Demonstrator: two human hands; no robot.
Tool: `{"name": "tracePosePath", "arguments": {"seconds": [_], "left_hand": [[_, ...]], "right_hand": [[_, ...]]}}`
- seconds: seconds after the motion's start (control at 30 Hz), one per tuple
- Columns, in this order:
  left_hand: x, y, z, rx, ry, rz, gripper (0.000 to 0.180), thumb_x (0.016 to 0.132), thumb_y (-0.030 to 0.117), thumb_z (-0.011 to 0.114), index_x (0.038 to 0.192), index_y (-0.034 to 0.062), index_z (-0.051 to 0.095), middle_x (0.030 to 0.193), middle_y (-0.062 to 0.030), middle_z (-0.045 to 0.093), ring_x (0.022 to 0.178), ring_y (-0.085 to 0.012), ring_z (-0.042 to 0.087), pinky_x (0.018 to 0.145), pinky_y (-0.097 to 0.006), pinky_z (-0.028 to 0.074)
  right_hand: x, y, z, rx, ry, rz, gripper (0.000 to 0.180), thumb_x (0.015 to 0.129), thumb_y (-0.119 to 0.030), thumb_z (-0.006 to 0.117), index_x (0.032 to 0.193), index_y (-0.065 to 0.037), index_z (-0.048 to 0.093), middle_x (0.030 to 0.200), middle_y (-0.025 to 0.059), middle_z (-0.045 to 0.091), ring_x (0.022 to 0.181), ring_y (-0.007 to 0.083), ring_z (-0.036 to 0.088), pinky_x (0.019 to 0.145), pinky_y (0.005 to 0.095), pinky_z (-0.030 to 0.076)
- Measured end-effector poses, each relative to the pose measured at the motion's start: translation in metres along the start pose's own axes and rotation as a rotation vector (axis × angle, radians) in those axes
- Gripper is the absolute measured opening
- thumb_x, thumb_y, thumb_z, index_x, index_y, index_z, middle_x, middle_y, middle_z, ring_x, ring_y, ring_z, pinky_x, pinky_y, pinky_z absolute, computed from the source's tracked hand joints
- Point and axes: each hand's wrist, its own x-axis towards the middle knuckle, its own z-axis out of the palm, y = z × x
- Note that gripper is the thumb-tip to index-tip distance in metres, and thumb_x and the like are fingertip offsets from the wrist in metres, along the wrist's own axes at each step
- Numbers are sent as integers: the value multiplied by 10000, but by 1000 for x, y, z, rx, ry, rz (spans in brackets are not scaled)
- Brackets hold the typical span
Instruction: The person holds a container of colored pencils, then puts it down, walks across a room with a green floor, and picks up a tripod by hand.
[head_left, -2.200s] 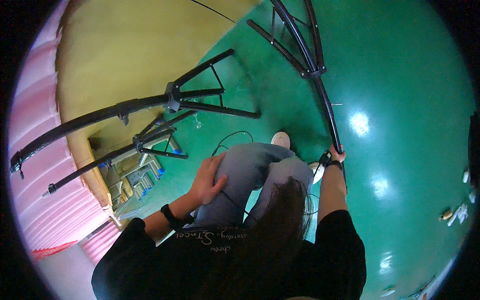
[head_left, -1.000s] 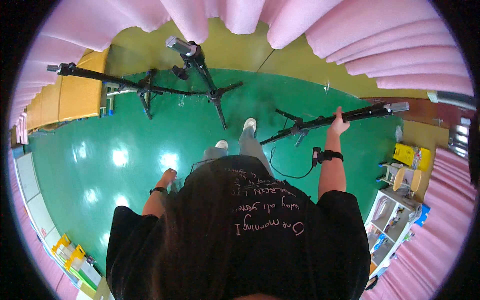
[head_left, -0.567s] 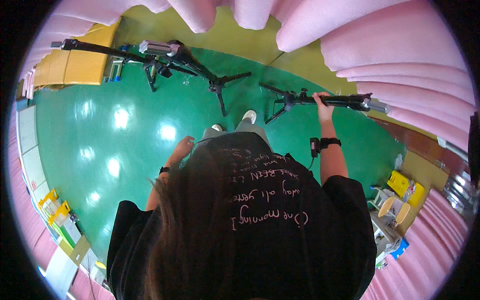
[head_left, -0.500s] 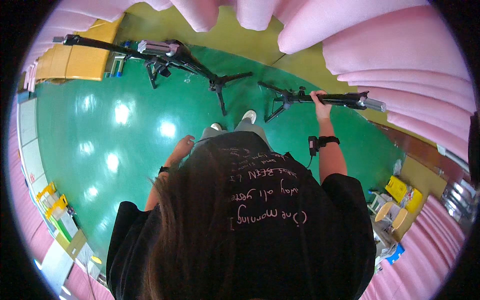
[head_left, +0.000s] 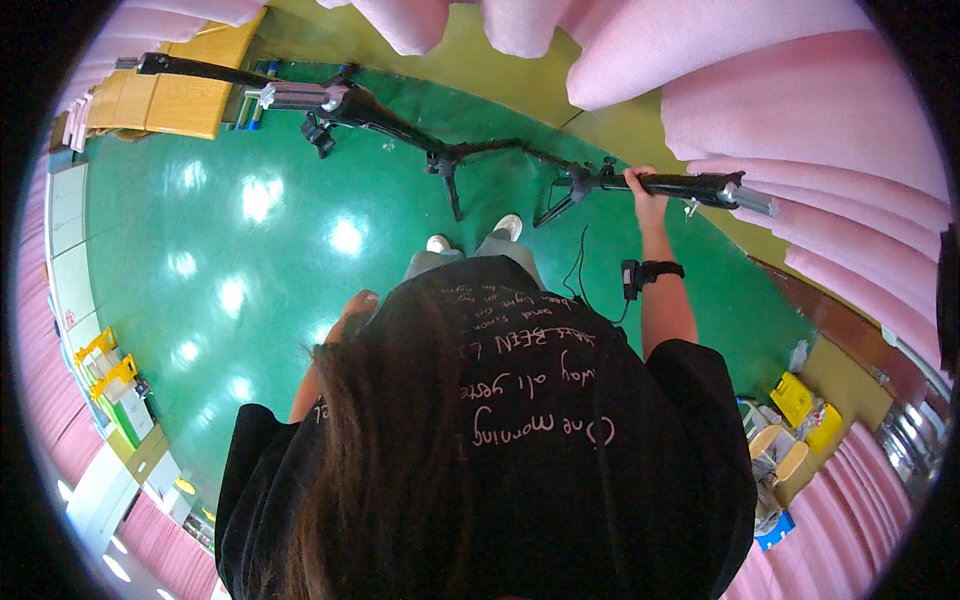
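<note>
My right hand (head_left: 650,190) is closed around the dark pole of a black tripod stand (head_left: 690,187). The stand reaches up to the right, ends in a silver tip, and has its legs on the floor to the left of my hand. Close to my left side hangs my left hand (head_left: 358,303), apart from both stands. Its fingers are partly hidden by my shirt, so their pose is unclear. A second black tripod stand (head_left: 390,124) with a grey section stands ahead on the left. One of its legs appears to meet or overlap the first stand's legs.
Pink curtains (head_left: 760,90) hang ahead and to the right. Yellow-brown panels (head_left: 185,85) stand at the far left on the green floor (head_left: 290,200). A yellow case (head_left: 805,410) lies at the right. A black device (head_left: 632,280) with a thin cable is strapped to my right wrist.
My left hand has drawn back toward my body. The two stands' legs now appear closer together, and a loose cable shows beside my right side. My right hand keeps its grip.
</note>
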Motion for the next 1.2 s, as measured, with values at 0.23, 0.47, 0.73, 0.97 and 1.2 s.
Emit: {"name": "tracePosePath", "arguments": {"seconds": [0.23,0.47,0.73,0.97,1.2], "left_hand": [[8,40,-13,228,58,354,335,816,227,454,1095,65,543,1008,-180,601,963,-310,562,837,-379,439],[-3,58,-30,133,43,243,344,814,236,463,1112,83,542,999,-178,602,951,-315,566,833,-382,443],[-15,44,-22,108,-26,110,356,804,235,471,1119,83,538,1010,-175,602,931,-280,580,812,-368,456],[-3,32,-15,141,26,225,359,809,230,465,1131,82,526,992,-171,605,890,-269,588,771,-349,470],[17,9,-15,10,-21,167,353,811,221,460,1131,88,526,990,-173,602,867,-278,587,750,-366,474]], "right_hand": [[14,8,-4,75,-12,-78,215,752,-114,716,723,-23,524,690,-9,503,650,94,466,620,246,397],[12,17,-8,30,32,-75,213,740,-103,721,706,-31,524,685,-12,495,640,96,456,622,249,391],[-15,-13,-3,-85,59,-112,190,747,-88,703,711,-22,529,702,9,510,677,115,478,661,247,397],[-14,4,-2,-36,16,-64,144,749,-65,697,748,-23,559,734,2,534,703,114,498,682,251,407],[-22,32,-2,100,124,-26,351,706,-89,746,971,-18,526,966,62,543,852,143,523,758,275,430]]}}
